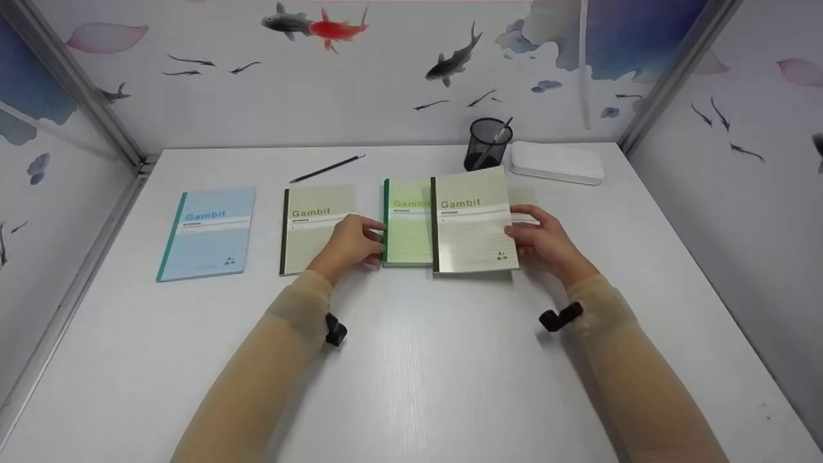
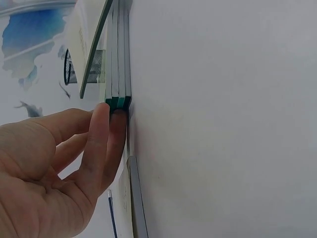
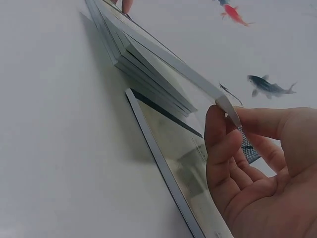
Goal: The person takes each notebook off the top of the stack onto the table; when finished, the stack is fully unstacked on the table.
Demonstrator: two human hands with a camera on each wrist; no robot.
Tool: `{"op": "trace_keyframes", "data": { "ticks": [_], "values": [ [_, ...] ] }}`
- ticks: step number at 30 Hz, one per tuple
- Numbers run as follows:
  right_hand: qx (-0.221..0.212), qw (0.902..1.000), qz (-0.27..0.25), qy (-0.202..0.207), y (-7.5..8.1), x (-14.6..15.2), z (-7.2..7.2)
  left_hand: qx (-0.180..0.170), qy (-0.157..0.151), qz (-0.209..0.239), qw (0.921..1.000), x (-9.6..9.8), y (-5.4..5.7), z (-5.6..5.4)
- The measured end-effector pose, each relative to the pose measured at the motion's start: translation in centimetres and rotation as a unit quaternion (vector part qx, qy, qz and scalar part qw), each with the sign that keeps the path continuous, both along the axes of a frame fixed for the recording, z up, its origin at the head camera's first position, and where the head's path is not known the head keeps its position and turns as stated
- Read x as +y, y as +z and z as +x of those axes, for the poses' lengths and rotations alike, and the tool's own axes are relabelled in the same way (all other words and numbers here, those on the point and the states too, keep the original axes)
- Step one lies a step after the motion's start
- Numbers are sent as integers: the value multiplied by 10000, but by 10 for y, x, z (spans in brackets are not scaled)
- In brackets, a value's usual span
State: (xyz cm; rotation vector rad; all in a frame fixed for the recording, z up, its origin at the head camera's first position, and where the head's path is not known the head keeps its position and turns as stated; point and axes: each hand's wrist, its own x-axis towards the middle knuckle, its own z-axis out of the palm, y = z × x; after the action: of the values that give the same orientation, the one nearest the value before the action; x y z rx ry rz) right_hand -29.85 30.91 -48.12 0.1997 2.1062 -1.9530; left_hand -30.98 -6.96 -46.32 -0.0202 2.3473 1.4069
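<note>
My right hand [image 1: 546, 241] pinches the right edge of a beige notebook [image 1: 476, 238] with a dark spine. This notebook is raised and tilted, overlapping a stack of green notebooks [image 1: 408, 238]. In the right wrist view, the held notebook [image 3: 198, 82] slants above the stack's page edges [image 3: 148, 79]. Another beige notebook [image 3: 173, 144] lies on the table beside the stack, mostly hidden in the head view. My left hand [image 1: 352, 244] touches the green spines of the stack [image 2: 119, 59] with extended fingertips. Below its wrist lies a further beige notebook [image 1: 302, 251], partly covered.
A blue notebook [image 1: 209, 251] lies at the left of the white table [image 1: 405, 360]. Behind the notebooks are a pencil [image 1: 328, 168], a black mesh pen cup [image 1: 479, 145] and a white case [image 1: 556, 164]. Printed walls enclose the back and sides.
</note>
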Motion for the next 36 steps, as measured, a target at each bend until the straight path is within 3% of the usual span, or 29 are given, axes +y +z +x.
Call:
{"op": "trace_keyframes", "data": {
  "ticks": [9, 16, 23, 36],
  "values": [
    [-72, 9997, -208, -110, 6, 51, 12, -4, -18, -177, 9998, 0, 1, 0],
    [-273, 9963, -711, -395, 7, 94, 16, -104, 74, -185, 9997, -1, 4, 0],
    [-391, 9935, -819, -681, 12, 133, 25, -49, 73, -251, 9996, 2, 4, -1],
    [-525, 9881, -993, -1052, 14, 172, 35, -4, 49, -257, 9997, 2, 1, -3]
  ]
}}
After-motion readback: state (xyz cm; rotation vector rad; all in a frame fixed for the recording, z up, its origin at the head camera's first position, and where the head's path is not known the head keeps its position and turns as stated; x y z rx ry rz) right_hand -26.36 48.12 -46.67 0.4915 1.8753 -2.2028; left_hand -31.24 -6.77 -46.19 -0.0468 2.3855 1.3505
